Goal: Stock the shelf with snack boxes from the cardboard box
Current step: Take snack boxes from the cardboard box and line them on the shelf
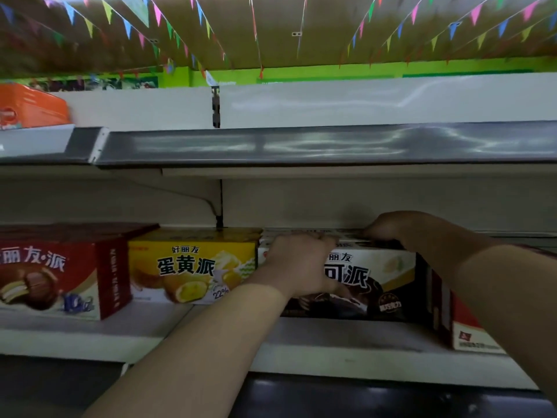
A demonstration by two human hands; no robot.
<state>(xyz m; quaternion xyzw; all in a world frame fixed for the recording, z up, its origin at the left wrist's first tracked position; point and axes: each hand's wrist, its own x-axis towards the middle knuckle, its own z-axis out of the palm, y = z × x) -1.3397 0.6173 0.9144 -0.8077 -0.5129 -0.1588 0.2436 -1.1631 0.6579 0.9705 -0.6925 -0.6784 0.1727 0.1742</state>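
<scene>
A white and dark brown snack box (pixel 382 282) stands on the white shelf (pixel 331 339), right of centre. My left hand (pixel 298 260) grips its upper left front corner, fingers curled over the top edge. My right hand (pixel 401 227) grips the top of the box toward the back right. A yellow snack box (pixel 187 267) stands just left of it, touching. Further left is a red snack box (pixel 60 273). The cardboard box is out of sight.
A red and dark box (pixel 458 324) sits at the right end of the shelf, partly behind my right forearm. The upper shelf (pixel 301 146) hangs close above, with an orange box (pixel 27 107) at its far left. Bunting hangs from the ceiling.
</scene>
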